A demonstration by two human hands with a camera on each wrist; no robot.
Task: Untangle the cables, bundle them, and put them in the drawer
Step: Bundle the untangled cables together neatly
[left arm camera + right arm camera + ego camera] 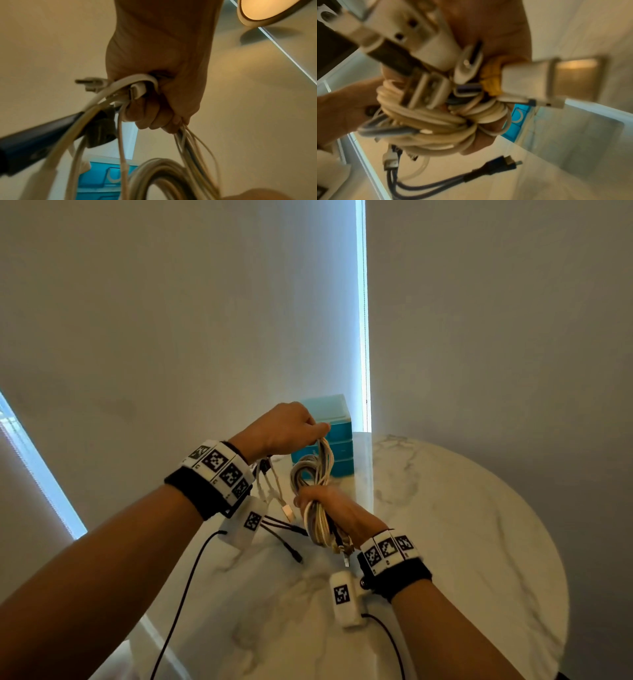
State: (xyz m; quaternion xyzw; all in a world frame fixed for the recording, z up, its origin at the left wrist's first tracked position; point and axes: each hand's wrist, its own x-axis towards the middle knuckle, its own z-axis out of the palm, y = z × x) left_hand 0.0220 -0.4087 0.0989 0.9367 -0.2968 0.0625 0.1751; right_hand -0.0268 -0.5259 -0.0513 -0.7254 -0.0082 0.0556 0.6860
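White cables [317, 474] held in both grips, left hand [286, 428] above, right hand [337, 510] below; no legible writing.

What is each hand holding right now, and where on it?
Both hold the cable bundle: left hand grips the top of the loops, right hand grips the lower end.

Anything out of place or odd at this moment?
Mostly tidy: both hands grip the cable bundle above the table. One dark multi-headed cable hangs loose from it, and the blue drawer unit looks shut.
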